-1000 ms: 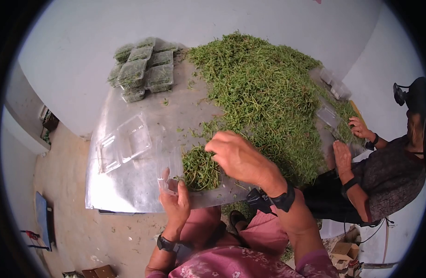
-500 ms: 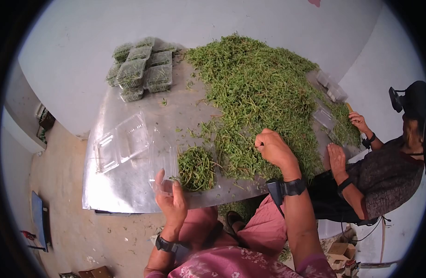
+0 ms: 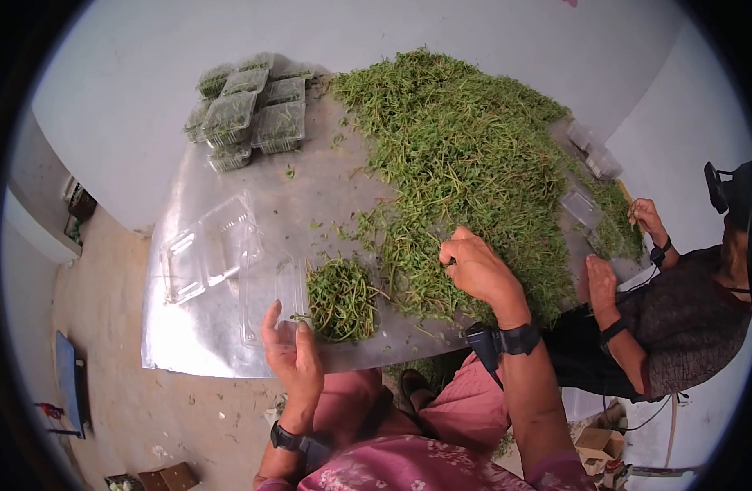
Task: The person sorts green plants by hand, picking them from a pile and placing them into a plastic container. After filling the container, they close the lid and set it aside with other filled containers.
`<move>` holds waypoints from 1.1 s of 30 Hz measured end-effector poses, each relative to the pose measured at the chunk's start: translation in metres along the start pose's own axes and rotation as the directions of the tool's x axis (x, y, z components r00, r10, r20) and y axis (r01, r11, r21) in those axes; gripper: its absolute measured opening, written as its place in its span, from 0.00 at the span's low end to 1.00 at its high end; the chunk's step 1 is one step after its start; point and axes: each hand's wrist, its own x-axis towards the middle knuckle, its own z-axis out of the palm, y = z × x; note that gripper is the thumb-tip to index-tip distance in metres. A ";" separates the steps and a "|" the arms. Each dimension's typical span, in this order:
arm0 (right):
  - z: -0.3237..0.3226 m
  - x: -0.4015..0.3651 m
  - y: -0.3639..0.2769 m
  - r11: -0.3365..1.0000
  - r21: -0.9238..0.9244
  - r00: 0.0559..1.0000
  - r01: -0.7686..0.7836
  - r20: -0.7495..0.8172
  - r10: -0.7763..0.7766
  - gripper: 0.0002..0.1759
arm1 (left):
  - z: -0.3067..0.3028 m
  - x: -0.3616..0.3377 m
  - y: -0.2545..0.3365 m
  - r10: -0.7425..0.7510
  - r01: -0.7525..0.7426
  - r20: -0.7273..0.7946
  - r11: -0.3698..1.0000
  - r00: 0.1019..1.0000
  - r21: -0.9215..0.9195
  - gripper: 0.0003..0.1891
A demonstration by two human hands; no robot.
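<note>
Our left hand: thumb and fingers spread apart, at near edge of open clear container, packed greens in its right half, near middle of desk. Our right hand: fingers curled, at near side of loose heap; whether gripping anything, we cannot tell. Filled boxes stacked far left; any print too small for us to read.

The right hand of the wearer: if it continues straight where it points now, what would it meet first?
The right hand would probably meet the heap of green stems first; whether it already touches them is unclear.
</note>
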 end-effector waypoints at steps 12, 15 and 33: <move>-0.015 0.009 -0.049 0.934 0.234 0.949 0.269 -0.231 -0.215 0.04 | -0.007 -0.005 0.000 0.051 -0.054 0.071 0.997 0.996 0.049 0.23; -0.009 0.014 -0.046 0.936 0.213 0.956 0.278 -0.156 -0.249 0.07 | -0.008 -0.003 -0.005 0.086 -0.089 0.053 0.994 0.995 0.058 0.23; 0.029 0.035 -0.053 0.949 0.024 0.948 0.315 0.042 -0.316 0.14 | -0.008 -0.001 -0.008 0.034 -0.036 0.012 0.990 0.999 0.139 0.24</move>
